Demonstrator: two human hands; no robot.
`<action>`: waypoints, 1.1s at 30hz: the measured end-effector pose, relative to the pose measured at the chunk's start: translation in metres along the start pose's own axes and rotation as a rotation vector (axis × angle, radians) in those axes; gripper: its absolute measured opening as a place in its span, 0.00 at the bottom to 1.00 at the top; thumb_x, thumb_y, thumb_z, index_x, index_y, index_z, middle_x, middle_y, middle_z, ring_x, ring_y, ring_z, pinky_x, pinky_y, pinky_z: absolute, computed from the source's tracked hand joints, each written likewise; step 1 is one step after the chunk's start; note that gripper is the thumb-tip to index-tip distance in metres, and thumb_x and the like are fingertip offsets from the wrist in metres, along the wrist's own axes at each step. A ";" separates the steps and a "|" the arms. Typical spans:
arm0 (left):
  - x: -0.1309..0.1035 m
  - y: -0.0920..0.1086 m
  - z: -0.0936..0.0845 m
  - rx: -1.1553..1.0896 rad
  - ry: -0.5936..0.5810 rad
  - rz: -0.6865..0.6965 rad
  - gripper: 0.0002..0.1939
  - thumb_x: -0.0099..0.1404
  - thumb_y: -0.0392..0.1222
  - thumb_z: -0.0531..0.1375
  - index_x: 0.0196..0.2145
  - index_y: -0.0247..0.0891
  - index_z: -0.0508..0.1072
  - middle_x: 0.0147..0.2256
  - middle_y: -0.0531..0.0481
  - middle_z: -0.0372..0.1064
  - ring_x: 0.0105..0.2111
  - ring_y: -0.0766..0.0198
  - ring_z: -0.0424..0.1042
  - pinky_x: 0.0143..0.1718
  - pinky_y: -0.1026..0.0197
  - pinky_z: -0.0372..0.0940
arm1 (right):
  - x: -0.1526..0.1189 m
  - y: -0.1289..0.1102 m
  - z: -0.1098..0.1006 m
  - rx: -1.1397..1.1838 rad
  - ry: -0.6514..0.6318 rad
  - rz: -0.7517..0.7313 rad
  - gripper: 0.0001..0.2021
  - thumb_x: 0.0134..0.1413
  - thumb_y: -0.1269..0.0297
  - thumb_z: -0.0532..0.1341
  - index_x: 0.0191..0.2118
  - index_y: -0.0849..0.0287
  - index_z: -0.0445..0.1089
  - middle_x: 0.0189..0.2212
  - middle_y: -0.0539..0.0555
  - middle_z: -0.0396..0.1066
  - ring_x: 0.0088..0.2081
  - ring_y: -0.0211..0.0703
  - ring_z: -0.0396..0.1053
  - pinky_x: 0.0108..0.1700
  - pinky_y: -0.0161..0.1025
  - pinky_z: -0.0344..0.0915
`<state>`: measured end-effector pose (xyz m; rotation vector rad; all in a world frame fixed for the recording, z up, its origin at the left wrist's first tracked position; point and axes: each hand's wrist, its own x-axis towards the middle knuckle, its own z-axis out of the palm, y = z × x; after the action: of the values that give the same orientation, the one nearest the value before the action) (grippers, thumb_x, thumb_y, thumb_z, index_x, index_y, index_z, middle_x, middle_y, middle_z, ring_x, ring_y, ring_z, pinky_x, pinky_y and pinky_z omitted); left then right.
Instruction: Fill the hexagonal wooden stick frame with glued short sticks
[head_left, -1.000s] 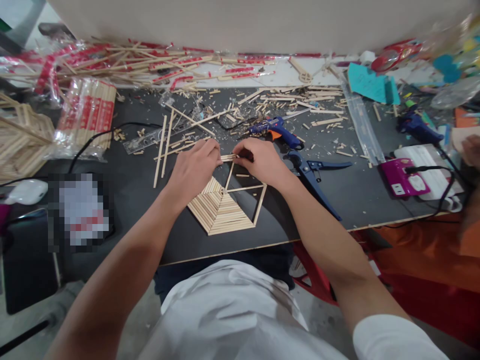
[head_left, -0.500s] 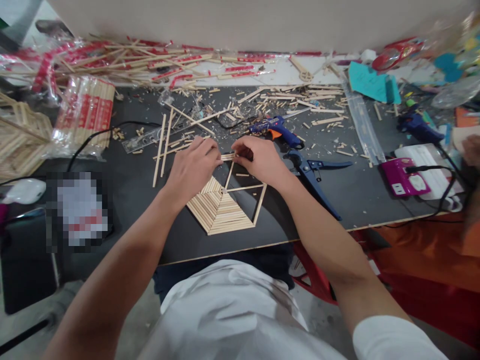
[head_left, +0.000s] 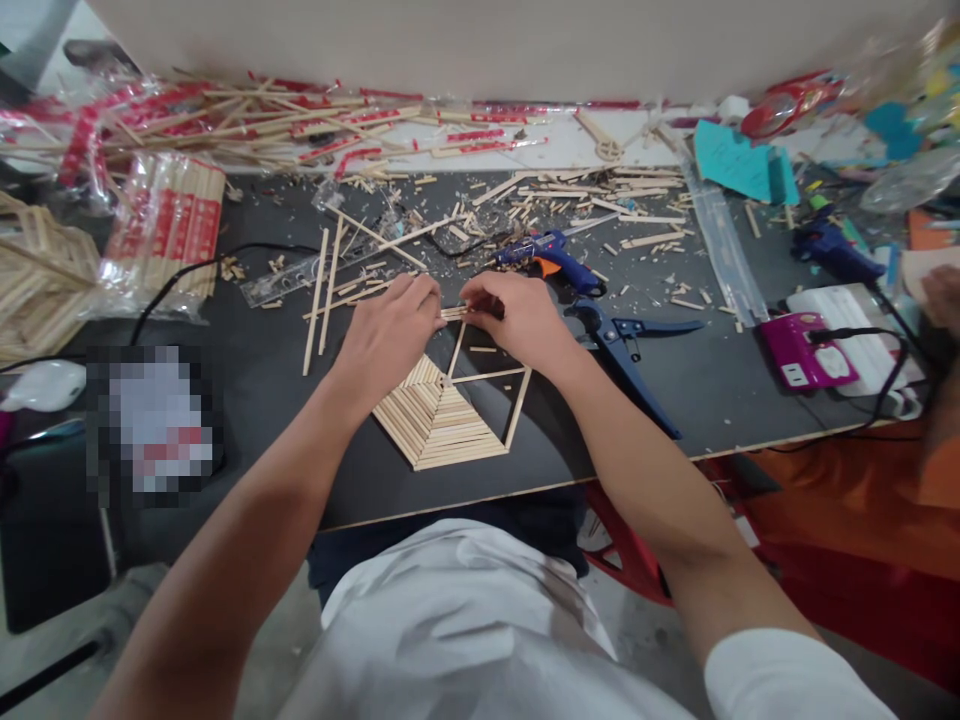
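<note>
A hexagonal panel of thin wooden sticks (head_left: 457, 428) lies flat on the dark table below my hands. Its near and left sections are filled with rows of sticks; the right sections show only spokes and outer edges. My left hand (head_left: 394, 335) is closed at the far edge, fingertips on one end of a short wooden stick (head_left: 454, 315). At the other end, my right hand (head_left: 514, 312) pinches the same stick between thumb and fingers. My left hand covers the panel's upper left part. A loose short stick (head_left: 483, 349) lies inside an open section.
Blue cutters (head_left: 630, 365) and a blue glue gun (head_left: 555, 262) lie right of the panel. Stick offcuts (head_left: 570, 190) litter the back. Packed chopsticks (head_left: 169, 225) and a phone (head_left: 56, 530) are at left, a purple power adapter (head_left: 806, 350) at right. Another person's hand (head_left: 943, 293) shows far right.
Both hands keep almost the same pose on the short stick. The whole view has shifted very slightly; nothing has been picked up or let go.
</note>
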<state>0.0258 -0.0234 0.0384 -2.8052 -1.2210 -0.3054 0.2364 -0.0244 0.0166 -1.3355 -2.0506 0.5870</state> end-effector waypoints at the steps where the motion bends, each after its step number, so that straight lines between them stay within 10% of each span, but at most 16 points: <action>1: 0.000 0.000 -0.001 -0.010 -0.003 -0.004 0.11 0.76 0.37 0.55 0.46 0.32 0.77 0.50 0.38 0.75 0.51 0.49 0.72 0.40 0.55 0.67 | 0.000 0.000 0.000 0.001 -0.002 0.006 0.08 0.56 0.73 0.68 0.42 0.57 0.75 0.38 0.54 0.78 0.39 0.47 0.74 0.45 0.44 0.67; 21: 0.001 -0.011 0.014 -0.238 0.085 -0.214 0.11 0.73 0.44 0.61 0.38 0.41 0.83 0.30 0.44 0.75 0.42 0.51 0.73 0.34 0.55 0.61 | 0.001 -0.008 0.006 0.092 0.067 0.186 0.09 0.51 0.74 0.72 0.37 0.57 0.75 0.32 0.53 0.80 0.34 0.45 0.76 0.40 0.43 0.71; 33: -0.014 -0.050 -0.008 -0.364 0.099 -0.329 0.09 0.70 0.43 0.61 0.42 0.42 0.82 0.39 0.47 0.81 0.35 0.58 0.75 0.44 0.54 0.69 | -0.005 -0.004 0.004 0.118 0.056 0.134 0.05 0.57 0.72 0.66 0.38 0.56 0.77 0.34 0.52 0.81 0.36 0.45 0.78 0.45 0.45 0.73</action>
<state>-0.0213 -0.0002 0.0420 -2.8110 -1.7599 -0.7461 0.2325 -0.0303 0.0151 -1.4112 -1.8622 0.7101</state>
